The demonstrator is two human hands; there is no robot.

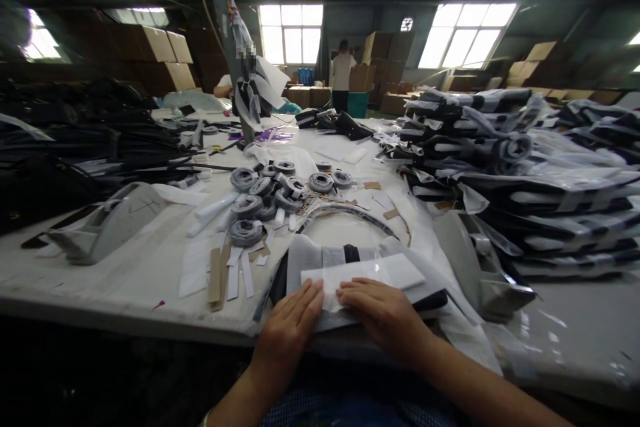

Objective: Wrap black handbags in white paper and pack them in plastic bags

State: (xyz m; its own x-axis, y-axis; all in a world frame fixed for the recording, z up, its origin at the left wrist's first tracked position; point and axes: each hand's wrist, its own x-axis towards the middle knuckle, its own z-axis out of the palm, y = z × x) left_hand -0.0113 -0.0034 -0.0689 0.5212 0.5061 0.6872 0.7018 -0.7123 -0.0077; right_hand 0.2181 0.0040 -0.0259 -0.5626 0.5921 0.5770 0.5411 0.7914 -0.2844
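In front of me a dark bag-like piece (281,283) lies at the table's near edge, largely covered by pale grey-white wrapping (306,252). Across it runs a folded strip of white foam-like sheet (397,271). My left hand (296,312) rests on the left part of this strip with its fingers stretched out. From the right, my right hand (376,307) presses flat on the same strip, fingers extended. A small gap separates the fingertips. Beyond the piece, a long wrapped strap or handle (345,208) arches over the table. What lies under my palms is hidden.
Several grey wrapped coils (246,232) and cardboard strips (215,277) lie left of centre. Tape dispensers stand at left (120,223) and right (475,267). Wrapped black goods (550,197) are stacked at right, dark goods (85,147) at left. A person (343,70) stands far back.
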